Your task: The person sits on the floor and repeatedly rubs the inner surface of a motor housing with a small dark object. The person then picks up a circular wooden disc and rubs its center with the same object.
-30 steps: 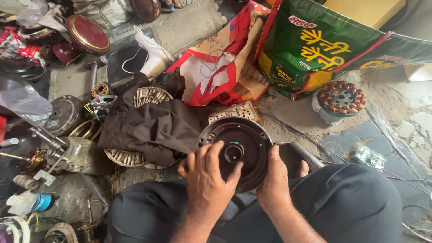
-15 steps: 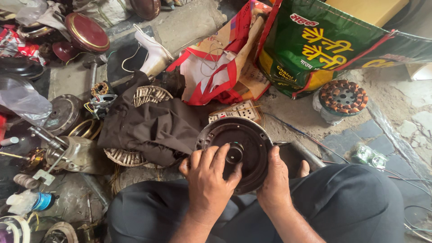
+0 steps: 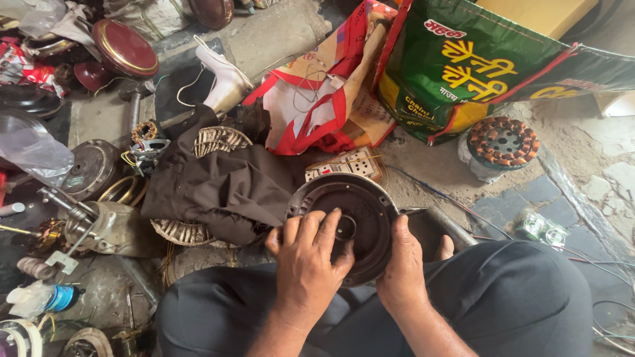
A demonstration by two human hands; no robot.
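Floor-level fan/motor repair workshop. Copper-wound stator (image 3: 502,141) up-right of the right hand (image 3: 401,266), motor housings (image 3: 92,168) and loose parts left of the left hand (image 3: 307,264), bare concrete floor (image 3: 278,33).

Round cover (image 3: 357,211) lower rim hidden by hands, green sack (image 3: 476,73) cut off at top.

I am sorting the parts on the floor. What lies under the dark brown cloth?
Under the dark brown cloth, two round slotted metal cores stick out, one at its top edge and one at its bottom left. Their middles are covered, so anything else beneath cannot be seen.
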